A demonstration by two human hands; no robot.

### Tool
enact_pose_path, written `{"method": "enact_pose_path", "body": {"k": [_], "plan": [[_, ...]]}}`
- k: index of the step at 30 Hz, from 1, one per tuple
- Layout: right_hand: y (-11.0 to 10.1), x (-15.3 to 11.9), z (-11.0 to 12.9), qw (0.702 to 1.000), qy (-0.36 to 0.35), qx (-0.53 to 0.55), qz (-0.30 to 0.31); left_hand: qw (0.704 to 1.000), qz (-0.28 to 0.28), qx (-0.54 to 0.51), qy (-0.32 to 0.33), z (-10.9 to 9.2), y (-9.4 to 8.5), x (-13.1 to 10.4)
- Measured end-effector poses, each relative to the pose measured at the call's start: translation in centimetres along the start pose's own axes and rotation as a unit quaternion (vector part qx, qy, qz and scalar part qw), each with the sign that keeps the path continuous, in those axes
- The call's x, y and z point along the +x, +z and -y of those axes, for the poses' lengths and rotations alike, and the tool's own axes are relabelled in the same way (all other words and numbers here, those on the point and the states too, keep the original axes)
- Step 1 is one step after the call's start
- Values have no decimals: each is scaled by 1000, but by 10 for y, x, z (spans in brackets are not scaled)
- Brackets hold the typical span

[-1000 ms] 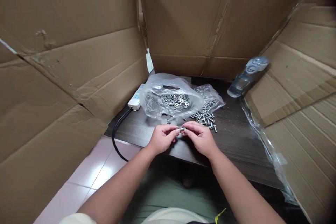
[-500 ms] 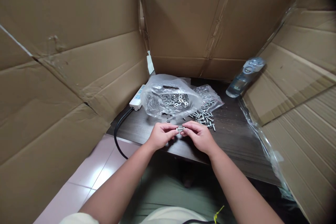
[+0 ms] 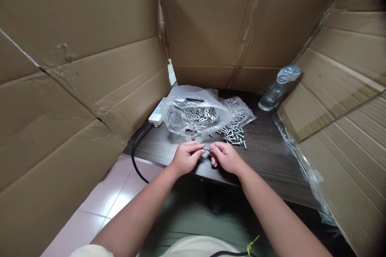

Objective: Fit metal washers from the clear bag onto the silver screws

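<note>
Between my two hands, over the table's front edge, is a small silvery bolt (image 3: 206, 149). The fingers of my left hand (image 3: 187, 156) pinch its left end, and my right hand (image 3: 225, 156) pinches its right end. Whether a washer or nut sits on it is too small to tell. Just beyond my hands stands an open clear plastic bag (image 3: 173, 118) with many metal washers (image 3: 200, 115) inside. To its right, several loose bolts (image 3: 235, 133) lie in a pile, spilling from a smaller clear bag (image 3: 245, 109).
On the dark table (image 3: 268, 152), a water bottle (image 3: 279, 88) leans against the right cardboard wall (image 3: 340, 100). A white power strip (image 3: 157, 114) with a black cable (image 3: 134, 152) lies left of the large bag. Cardboard also encloses the left and back.
The fingers of my right hand have curled in more around the bolt's right end. Both hands stay in nearly the same place, and the view has shifted slightly.
</note>
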State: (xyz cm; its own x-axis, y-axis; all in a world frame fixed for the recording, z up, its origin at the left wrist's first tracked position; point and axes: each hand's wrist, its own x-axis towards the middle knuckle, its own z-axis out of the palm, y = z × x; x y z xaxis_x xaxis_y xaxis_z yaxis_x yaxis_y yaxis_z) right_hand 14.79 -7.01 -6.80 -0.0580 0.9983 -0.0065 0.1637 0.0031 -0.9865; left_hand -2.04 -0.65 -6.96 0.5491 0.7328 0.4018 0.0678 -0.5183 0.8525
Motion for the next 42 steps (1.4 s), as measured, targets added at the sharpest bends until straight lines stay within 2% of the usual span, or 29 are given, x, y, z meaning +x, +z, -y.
{"method": "enact_pose_path", "body": {"k": [6,16,20,23,26,30,37,40,42], "plan": [[3,5,-4,998,46,31,-18,1000,2,-19,-25,1,1,1],[3,11,3,989,102,100,-32,1000,-9,24,8,-1,2,0],[5,13,3,988,90,110,-63,1000,-23,16,-13,-1,3,2],[4,11,3,978,70,167,-100,998,-36,-17,-48,-1,4,3],[3,7,5,973,22,207,-96,993,-53,-58,-87,-2,4,5],[5,4,5,982,-14,171,-78,993,-32,-70,-88,-1,3,4],[9,5,3,994,31,99,-44,999,-2,-28,-46,4,1,1],[12,8,3,992,77,89,-51,999,-2,-21,-36,3,2,1],[13,11,3,987,99,107,-70,998,-22,-29,-45,2,3,1]]}}
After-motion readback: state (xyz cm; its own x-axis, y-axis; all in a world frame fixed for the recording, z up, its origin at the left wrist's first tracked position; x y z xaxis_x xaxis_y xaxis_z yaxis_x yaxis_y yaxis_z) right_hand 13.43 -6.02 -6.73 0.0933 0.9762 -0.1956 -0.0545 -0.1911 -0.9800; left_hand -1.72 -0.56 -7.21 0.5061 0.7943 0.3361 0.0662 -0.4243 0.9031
